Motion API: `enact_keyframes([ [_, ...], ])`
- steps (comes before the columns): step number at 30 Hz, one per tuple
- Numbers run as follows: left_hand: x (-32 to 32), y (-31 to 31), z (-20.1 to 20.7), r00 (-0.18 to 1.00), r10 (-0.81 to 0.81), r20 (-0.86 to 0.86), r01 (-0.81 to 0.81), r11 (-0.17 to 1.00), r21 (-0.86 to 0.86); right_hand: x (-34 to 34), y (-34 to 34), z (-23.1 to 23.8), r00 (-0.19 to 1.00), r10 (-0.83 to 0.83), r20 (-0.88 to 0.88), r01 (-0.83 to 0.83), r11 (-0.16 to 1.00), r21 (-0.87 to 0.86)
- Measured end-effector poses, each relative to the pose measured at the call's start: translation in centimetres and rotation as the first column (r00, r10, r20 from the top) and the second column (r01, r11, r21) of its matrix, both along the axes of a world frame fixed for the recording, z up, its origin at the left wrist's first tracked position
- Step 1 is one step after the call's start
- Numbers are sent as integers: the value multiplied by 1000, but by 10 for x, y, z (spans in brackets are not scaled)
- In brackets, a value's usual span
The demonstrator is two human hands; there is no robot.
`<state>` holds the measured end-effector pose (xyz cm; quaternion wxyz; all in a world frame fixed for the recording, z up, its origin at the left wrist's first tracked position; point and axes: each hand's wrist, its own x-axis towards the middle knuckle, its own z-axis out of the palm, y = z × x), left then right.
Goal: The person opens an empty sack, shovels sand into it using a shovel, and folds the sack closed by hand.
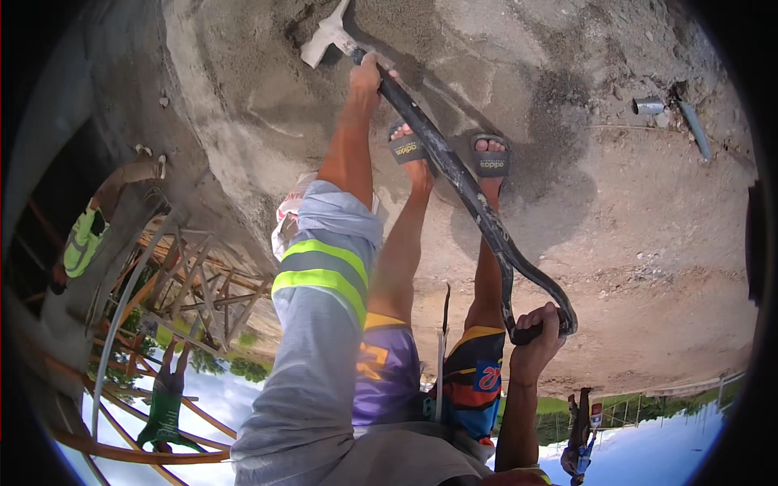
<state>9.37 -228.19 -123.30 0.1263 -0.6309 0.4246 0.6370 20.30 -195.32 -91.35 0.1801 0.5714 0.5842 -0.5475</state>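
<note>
Head view, two hands (366,76) (536,347), one shovel (444,159)

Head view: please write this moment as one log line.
left hand: grips shovel near blade | right hand: grips looped handle | blade: ahead of sandals

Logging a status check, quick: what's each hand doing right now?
Left hand: closed around the shovel shaft, near the blade.
Right hand: closed on the shovel's looped end handle.
</note>
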Motion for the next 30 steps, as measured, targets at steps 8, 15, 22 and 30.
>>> enact_keyframes([
  [8,17,-22,-69,994,-85,-62,81,994,-73,44,25,-124,998,-39,-55,38,999,-15],
  [15,50,97,-26,994,-107,0,107,990,96,74,153,-116,996,-59,-61,65,993,103],
  [22,89,154,83,995,97,-15,-96,995,41,43,217,23,989,133,-60,-126,986,112],
  [30,125,247,251,908,411,-83,-389,900,194,-19,311,191,910,405,-81,-391,908,147],
])
